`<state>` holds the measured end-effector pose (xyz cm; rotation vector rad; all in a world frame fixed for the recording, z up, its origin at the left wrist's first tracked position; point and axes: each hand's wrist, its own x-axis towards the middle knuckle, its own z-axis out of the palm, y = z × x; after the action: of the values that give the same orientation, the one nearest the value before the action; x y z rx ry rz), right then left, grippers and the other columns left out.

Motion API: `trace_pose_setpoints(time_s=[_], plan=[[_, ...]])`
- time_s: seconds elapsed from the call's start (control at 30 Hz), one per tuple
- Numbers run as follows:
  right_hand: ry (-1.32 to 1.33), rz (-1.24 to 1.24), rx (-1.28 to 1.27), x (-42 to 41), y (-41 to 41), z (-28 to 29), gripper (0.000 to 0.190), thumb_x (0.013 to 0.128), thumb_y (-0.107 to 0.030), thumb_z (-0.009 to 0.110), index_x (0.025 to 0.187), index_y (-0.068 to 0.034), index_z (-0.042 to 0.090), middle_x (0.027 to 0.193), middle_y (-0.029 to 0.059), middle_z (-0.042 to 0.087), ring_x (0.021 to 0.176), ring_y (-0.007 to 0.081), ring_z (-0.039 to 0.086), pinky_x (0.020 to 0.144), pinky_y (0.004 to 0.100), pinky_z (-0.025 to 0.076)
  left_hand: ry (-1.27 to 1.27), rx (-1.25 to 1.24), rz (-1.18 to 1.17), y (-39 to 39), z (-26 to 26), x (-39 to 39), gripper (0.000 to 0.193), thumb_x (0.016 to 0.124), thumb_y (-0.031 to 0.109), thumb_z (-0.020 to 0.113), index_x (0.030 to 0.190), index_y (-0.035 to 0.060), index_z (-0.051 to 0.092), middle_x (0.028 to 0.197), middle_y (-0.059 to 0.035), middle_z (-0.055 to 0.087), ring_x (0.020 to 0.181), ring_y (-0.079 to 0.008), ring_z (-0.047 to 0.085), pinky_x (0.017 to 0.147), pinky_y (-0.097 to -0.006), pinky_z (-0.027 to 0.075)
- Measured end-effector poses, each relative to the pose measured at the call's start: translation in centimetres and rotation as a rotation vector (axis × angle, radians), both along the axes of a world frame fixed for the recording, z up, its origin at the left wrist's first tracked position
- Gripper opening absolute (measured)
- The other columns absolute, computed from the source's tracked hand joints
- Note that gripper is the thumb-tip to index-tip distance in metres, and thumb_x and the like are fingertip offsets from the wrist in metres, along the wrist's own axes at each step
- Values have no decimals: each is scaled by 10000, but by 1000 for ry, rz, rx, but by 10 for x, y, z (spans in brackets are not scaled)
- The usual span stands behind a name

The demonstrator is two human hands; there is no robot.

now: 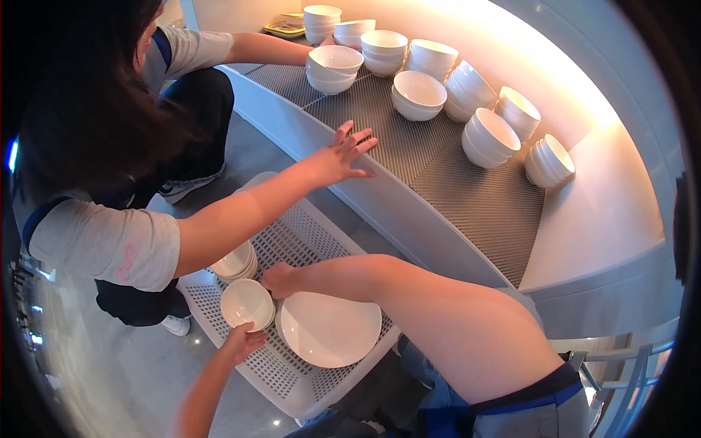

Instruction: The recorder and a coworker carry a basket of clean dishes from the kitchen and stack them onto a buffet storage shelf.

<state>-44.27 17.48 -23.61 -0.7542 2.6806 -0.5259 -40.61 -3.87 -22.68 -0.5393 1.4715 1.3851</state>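
My left hand (243, 344) is at the near side of a small white bowl (247, 302), its thumb at the rim and its fingers against the outer wall. On that bowl's far side, my right hand (280, 279) is curled close to the rim; its fingertips are hidden. Another stack of white bowls (234, 263) stands just beyond, partly covered by a co-worker's arm. Beside my hands lies a large white plate (331, 331), with at least one more edge showing under it. All of these are inside a white perforated plastic basket (323, 395) on the floor.
A co-worker (104, 241) crouches at the left, one hand (348, 153) spread over the shelf edge, the other (328, 42) among bowls. Several stacks of white bowls (419, 96), some tilted, stand on the ribbed grey shelf (465, 202). A yellow-edged item (285, 28) lies at its far end.
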Motion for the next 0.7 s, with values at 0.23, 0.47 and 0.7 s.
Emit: trace_pose_setpoints(time_s=[0.23, 0.47, 0.7], plan=[[18, -20, 32, 1, -3, 10, 214, 604, -138, 537, 779, -31, 600, 781, 134, 586, 743, 259, 572, 634, 348, 450, 25, -3, 10, -2, 2, 1, 377, 793, 215, 423, 1082, -16, 348, 993, -159, 432, 960, -280, 448, 831, -377, 358], [27, -28, -30, 0, -2, 3, 185, 582, -110, 529, 736, -25, 588, 718, 138, 578, 696, 277, 567, 609, 358, 446, 58, -9, -21, 2, 4, 3, 388, 799, 228, 404, 1095, -14, 335, 1011, -151, 422, 966, -277, 444, 835, -375, 350], [-53, -42, 12, 0, -3, 0, 227, 608, -133, 538, 796, -17, 589, 803, 139, 580, 769, 263, 567, 645, 352, 451, 68, -26, -35, 3, 4, 5, 408, 802, 227, 392, 1110, -29, 315, 1043, -175, 422, 993, -282, 433, 861, -377, 339]])
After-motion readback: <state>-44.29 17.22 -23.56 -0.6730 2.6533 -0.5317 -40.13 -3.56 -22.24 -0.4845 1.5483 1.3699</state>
